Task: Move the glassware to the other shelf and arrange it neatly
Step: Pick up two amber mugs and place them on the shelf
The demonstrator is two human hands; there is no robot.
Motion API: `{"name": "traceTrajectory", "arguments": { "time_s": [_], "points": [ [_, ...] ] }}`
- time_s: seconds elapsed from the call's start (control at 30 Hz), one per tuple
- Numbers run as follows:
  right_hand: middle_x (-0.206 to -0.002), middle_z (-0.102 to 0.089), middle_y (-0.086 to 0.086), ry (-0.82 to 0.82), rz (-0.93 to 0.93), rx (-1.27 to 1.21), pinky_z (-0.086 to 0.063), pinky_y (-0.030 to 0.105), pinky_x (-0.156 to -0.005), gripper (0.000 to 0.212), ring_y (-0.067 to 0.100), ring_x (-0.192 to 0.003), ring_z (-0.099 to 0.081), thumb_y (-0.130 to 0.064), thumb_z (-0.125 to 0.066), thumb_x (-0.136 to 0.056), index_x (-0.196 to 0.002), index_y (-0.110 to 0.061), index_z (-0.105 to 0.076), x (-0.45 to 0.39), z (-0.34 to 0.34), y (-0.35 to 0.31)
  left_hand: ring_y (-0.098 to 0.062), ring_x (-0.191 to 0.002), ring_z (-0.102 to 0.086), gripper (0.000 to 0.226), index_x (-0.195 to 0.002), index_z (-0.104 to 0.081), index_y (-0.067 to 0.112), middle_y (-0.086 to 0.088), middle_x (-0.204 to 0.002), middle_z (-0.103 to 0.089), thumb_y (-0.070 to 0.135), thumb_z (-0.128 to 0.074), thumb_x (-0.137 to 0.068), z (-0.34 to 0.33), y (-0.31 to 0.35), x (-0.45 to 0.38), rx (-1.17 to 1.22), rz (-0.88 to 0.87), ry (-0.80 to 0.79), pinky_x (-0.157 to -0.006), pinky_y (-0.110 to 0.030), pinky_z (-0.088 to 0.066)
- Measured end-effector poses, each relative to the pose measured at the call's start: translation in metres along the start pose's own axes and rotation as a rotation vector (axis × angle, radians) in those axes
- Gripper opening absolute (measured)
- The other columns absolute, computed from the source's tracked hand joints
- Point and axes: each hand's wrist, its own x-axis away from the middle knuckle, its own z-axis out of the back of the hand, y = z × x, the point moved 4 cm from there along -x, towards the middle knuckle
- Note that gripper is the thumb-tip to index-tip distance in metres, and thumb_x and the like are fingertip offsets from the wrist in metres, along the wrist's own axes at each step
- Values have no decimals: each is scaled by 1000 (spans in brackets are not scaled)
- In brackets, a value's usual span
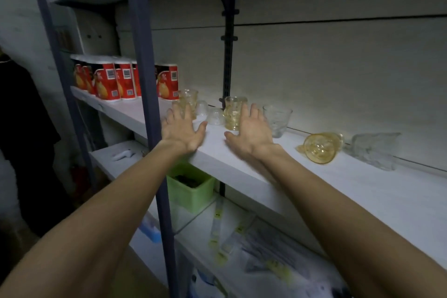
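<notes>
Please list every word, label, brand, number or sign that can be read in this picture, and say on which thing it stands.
No text can be read.
Red packages: printed labels and code squares, too blurred to read.
Yellow-marked strips on the lower shelf: markings too small to read.
Plastic-wrapped packs on the lower shelf: print too blurred to read.
Glassware, for example the amber glass: no marking visible.

Red snack canisters (113,81) stand grouped at the shelf's far left. Below, a green plastic bin (191,189) sits behind a blue upright post (145,60); papers (266,249) lie lower down.
</notes>
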Motion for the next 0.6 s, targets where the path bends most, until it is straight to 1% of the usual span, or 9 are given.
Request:
{"name": "traceTrajectory", "arguments": {
  "time_s": [0.13, 0.2, 0.27, 0.3, 0.37, 0.43, 0.5, 0.6],
  "points": [
    [-165, -16, 23, 48, -115, -27, -25, 46, -119, 103, 38, -151, -19, -56, -67, -87, -158, -6, -11, -38, -12, -16, -42, -157, 1, 90, -163, 8, 16, -20, -170, 12, 68, -29, -99, -8, -17, -51, 67, -44, 56, -126, -53, -10],
    [-163, -22, 23, 70, -198, -63, -30, 46, -115, 105, 37, -148, -26, -58, -68, -86, -158, -5, -13, -51, -20, -22, -43, -156, -3, 92, -162, 9, 16, -20, -170, 13, 65, -37, -100, -9, -20, -69, 166, -57, 48, -124, -54, -16],
    [-154, -36, 20, 134, -264, -85, -38, 45, -106, 99, 37, -139, -38, -60, -67, -85, -154, -5, -22, -59, -23, -26, -44, -151, -23, 95, -163, 1, 15, -20, -170, 1, 58, -53, -98, -8, -23, -84, 335, -30, 92, -118, -54, -32],
    [-149, -42, 18, 165, -287, -92, -41, 44, -102, 95, 36, -135, -42, -60, -67, -85, -152, -6, -26, -63, -24, -27, -44, -145, -34, 95, -162, -5, 13, -21, -168, -10, 52, -60, -96, -9, -26, -91, 434, -8, 131, -112, -52, -39],
    [-144, -46, 16, 207, -335, -123, -42, 43, -99, 90, 35, -132, -45, -58, -69, -85, -149, -6, -32, -67, -24, -28, -41, -134, -49, 92, -159, -16, 9, -20, -158, -35, 44, -69, -92, -10, -31, -102, 620, 36, 194, -105, -50, -45],
    [-142, -47, 14, 225, -385, -164, -44, 41, -98, 91, 33, -132, -46, -57, -71, -83, -148, -7, -33, -70, -24, -27, -37, -128, -55, 88, -154, -27, 9, -15, -147, -51, 41, -75, -88, -10, -34, -111, 840, 128, 188, -101, -45, -47],
    [-141, -48, 13, 240, -429, -201, -44, 38, -96, 87, 32, -130, -48, -55, -73, -83, -145, -7, -36, -73, -24, -27, -34, -126, -58, 82, -148, -37, 9, -12, -141, -57, 39, -80, -85, -12, -35, -119, 1006, 237, 132, -97, -39, -47],
    [-143, -50, 15, 234, -483, -283, -45, 38, -96, 84, 34, -129, -52, -52, -70, -87, -147, -5, -34, -74, -30, -27, -30, -123, -61, 74, -140, -49, 10, -8, -136, -63, 35, -85, -80, -18, -34, -126, 1077, 280, 96, -87, -28, -43]
  ]
}}
